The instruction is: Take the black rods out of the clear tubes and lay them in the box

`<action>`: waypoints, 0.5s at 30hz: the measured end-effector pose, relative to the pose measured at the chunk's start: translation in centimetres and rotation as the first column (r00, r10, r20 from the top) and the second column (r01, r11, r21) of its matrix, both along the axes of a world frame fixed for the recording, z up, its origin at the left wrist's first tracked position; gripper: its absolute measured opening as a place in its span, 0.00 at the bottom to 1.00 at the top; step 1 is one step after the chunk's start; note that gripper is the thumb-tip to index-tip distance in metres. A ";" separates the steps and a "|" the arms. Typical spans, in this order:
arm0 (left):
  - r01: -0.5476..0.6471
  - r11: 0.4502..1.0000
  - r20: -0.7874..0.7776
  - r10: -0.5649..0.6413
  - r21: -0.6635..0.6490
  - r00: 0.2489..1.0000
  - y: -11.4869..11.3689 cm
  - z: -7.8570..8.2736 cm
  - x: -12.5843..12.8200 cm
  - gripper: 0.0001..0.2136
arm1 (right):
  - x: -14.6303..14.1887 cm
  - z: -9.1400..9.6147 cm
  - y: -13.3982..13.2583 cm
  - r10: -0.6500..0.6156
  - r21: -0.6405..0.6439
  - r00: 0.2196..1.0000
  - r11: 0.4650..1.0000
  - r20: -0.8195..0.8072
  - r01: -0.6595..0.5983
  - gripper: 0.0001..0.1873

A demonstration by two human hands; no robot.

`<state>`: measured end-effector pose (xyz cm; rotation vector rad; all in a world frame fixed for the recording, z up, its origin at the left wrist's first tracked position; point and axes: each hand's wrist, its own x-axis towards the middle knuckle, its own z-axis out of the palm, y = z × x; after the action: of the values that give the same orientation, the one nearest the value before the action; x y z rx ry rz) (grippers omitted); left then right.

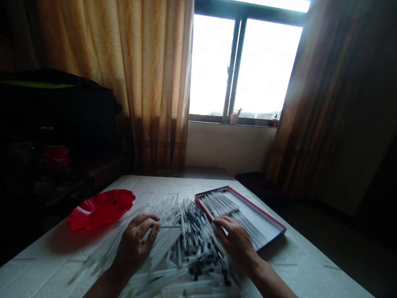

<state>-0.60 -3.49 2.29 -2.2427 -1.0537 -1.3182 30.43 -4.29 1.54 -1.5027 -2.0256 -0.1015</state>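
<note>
A large heap of slim clear plastic pen refills (189, 248) with black ends covers the middle of the white table (297, 265). My left hand (135, 244) is above the heap's left side, pinching a thin dark refill (170, 226) between thumb and fingers. My right hand (234, 240) lies on the heap's right side against the near corner of a shallow white box with a red rim (240, 217). Whether it grips anything is hidden. Several refills lie side by side in the box. A red fluted plate (101, 209) sits left of my left hand.
Dark curtains and a dark bulky shape (56, 124) stand beyond the table's left side. Past its far edge are a wall and a bright window, with a pink cup (234, 118) on the sill. The table's right edge drops to a dark floor.
</note>
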 end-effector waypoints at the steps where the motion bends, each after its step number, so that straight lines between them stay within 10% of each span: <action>1: -0.030 1.000 -0.005 0.030 0.010 1.000 0.1 0.1 0.0 0.13 | 0.2 -0.2 -0.2 0.004 0.005 1.000 1.000 -0.001 -0.004 0.13; 15: -0.083 0.995 -0.322 0.061 -0.055 0.945 -1.3 1.1 2.0 0.06 | 5.6 0.4 0.4 -0.143 -0.087 0.989 0.986 0.027 0.145 0.19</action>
<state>1.37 -4.74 3.35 -2.3401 -1.0602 -0.8606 36.01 -3.88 1.95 -1.7098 -1.9586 -0.0856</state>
